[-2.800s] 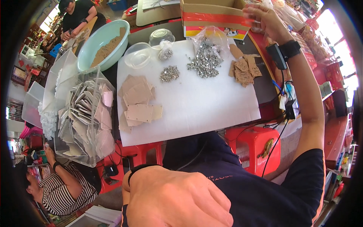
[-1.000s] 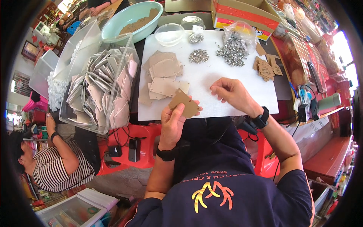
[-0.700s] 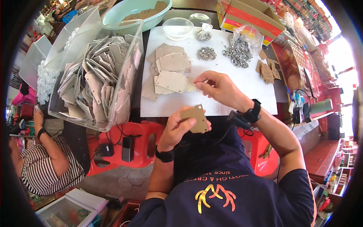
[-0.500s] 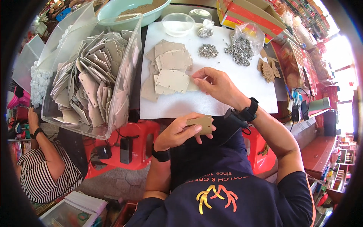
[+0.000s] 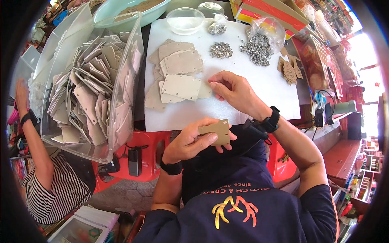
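Your left hand (image 5: 191, 141) grips the card (image 5: 220, 131) at six o'clock from your curled right hand (image 5: 238, 92), whose hold I can't tell. The card looks light, stiff; take it by the edges.

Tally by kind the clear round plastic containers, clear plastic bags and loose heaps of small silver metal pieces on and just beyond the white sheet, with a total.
Clear round plastic containers: 2
Clear plastic bags: 2
Loose heaps of silver metal pieces: 2
Total: 6
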A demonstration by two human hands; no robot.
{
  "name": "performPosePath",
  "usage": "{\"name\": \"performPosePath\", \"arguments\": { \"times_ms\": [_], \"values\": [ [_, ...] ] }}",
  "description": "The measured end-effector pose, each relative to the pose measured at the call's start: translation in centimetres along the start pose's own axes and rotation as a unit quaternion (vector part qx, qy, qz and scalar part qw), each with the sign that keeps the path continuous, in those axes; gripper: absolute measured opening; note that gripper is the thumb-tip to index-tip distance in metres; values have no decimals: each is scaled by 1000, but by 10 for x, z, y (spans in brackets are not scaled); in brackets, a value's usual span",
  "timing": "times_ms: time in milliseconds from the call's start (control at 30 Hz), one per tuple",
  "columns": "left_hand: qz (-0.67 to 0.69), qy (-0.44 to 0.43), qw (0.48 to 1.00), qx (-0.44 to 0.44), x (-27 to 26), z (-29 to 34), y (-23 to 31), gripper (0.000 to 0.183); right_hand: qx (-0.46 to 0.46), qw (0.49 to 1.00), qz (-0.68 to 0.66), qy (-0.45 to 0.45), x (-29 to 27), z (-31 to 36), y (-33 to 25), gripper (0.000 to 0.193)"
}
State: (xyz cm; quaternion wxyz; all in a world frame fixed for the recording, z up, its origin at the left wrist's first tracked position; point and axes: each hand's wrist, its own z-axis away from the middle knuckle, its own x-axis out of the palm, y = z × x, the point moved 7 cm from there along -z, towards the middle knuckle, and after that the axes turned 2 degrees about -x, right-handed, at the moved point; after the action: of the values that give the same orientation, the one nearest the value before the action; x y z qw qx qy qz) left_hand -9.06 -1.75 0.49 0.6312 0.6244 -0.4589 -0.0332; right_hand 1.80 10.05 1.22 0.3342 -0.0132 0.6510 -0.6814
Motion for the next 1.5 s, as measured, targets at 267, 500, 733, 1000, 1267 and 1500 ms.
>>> {"name": "performPosePath", "arguments": {
  "times_ms": [267,500,733,1000,1267,1500],
  "values": [
    [-22,-59,997,54,46,-45,42,33,16,997,-66,-46,-12,-1,-1,25],
    [-125,-118,952,255,77,-102,72,24,126,984,77,-99,-66,-5,-6,24],
    [-46,73,989,119,10,-103,10,30,100,979,178,-23,-121,-29,3,22],
    [21,165,986,9,-13,-76,-8,31,12,979,202,3,-100,-43,21,19],
    [34,208,976,51,-15,-63,-7,31,-172,917,358,25,-85,-44,4,12],
    [27,246,964,96,-12,-30,-1,28,-181,916,356,33,-84,-41,-7,12]
  ]
}}
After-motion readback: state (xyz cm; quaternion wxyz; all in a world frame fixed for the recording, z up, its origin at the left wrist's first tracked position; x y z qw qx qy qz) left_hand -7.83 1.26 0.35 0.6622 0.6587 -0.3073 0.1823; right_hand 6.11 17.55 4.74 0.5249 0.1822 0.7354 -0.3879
